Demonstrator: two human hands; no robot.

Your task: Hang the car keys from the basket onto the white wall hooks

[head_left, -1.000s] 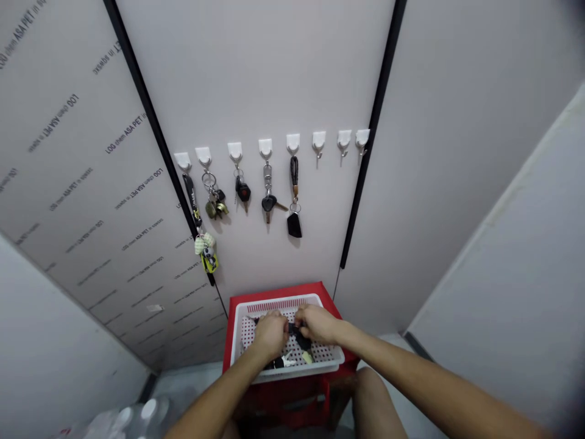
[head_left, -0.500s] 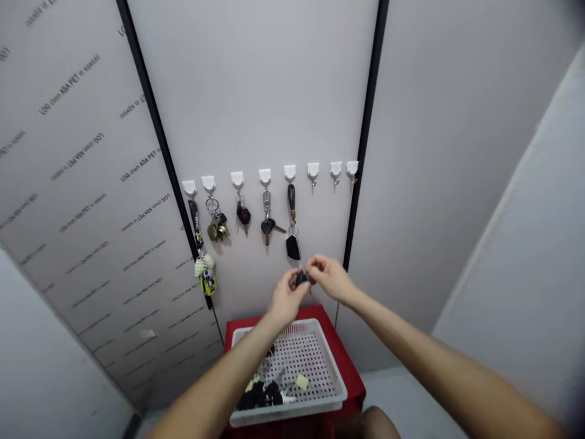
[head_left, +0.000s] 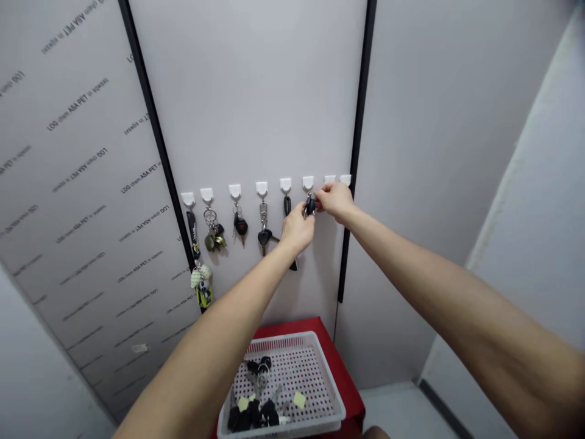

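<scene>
A black-headed key (head_left: 310, 205) is up at the wall, just under a white hook (head_left: 308, 182), the third from the right end of the row. My left hand (head_left: 298, 229) is closed on the key from below, fingers pinched. From the right, my right hand (head_left: 336, 199) meets it with fingertips pressed together by the key's ring; what they pinch is too small to make out. Partly behind my left hand hangs a braided black strap (head_left: 287, 205) with a dark fob below. Whether the ring sits on the hook is unclear.
Further left hang a two-key set (head_left: 264, 236), a black car key (head_left: 240, 226), a brass-coloured bunch (head_left: 214, 239) and a strap with a panda charm (head_left: 203, 286). Below, a white perforated basket (head_left: 320, 366) with keys and yellow tags stands on a red-covered surface (head_left: 340, 384).
Both my hands have risen with the key from just above the basket to the hook row. The view has shifted slightly, and my right hand now covers part of the two rightmost hooks.
</scene>
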